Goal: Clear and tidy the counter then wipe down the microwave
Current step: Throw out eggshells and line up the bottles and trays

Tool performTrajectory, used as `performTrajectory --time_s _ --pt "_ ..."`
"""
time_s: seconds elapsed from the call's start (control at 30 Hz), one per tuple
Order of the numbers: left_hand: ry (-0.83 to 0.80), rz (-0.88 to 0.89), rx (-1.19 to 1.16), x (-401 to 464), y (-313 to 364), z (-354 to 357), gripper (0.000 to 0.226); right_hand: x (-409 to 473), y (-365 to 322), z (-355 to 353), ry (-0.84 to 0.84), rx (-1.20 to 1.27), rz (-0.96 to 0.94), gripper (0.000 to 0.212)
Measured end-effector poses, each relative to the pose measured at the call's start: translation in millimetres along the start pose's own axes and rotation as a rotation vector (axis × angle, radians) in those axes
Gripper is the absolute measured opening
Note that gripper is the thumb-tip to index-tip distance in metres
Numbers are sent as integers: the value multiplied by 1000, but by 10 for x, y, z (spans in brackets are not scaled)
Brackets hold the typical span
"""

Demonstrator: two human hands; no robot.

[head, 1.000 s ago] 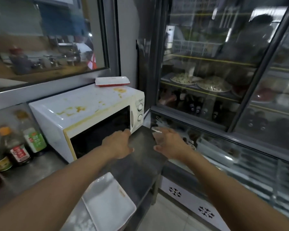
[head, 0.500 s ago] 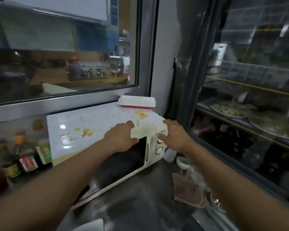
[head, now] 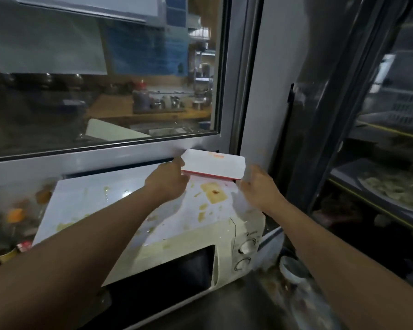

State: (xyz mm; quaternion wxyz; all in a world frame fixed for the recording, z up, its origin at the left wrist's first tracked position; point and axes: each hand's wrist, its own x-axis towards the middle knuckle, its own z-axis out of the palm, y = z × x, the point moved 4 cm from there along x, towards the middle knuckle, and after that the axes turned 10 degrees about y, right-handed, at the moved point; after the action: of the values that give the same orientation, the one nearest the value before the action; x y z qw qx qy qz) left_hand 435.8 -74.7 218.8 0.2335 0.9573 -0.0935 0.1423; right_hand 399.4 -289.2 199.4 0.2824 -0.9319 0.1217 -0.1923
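A white microwave (head: 138,210) with yellow-brown stains on its top stands on the steel counter (head: 243,306). On its back right corner lies a white tray with a red underside (head: 215,164). My left hand (head: 168,184) is at the tray's left edge, fingers curled against it. Just off the tray's right edge hovers my right hand (head: 258,189), fingers loosely bent, with a small gap to the tray. Both forearms stretch over the microwave top.
Sauce bottles (head: 14,220) stand left of the microwave, blurred. A window (head: 105,91) runs behind it. A glass-door fridge (head: 379,163) with plates of food fills the right. A small white bowl (head: 292,267) and a rag lie on the counter to the right.
Both hands moved from the microwave's front edge up and back across its top to the tray. My view tilted upward and came closer.
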Motion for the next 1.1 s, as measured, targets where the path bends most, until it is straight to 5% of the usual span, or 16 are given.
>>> performTrajectory --time_s 0.37,0.8,1.1 --pt "65 -105 32 1043 -464 544 30 774 264 507 29 21 237 52" --pt "93 -135 3 1306 -534 741 19 990 354 674 181 81 238 30" --pt "129 -112 -19 1063 -456 232 20 764 60 372 223 148 169 31"
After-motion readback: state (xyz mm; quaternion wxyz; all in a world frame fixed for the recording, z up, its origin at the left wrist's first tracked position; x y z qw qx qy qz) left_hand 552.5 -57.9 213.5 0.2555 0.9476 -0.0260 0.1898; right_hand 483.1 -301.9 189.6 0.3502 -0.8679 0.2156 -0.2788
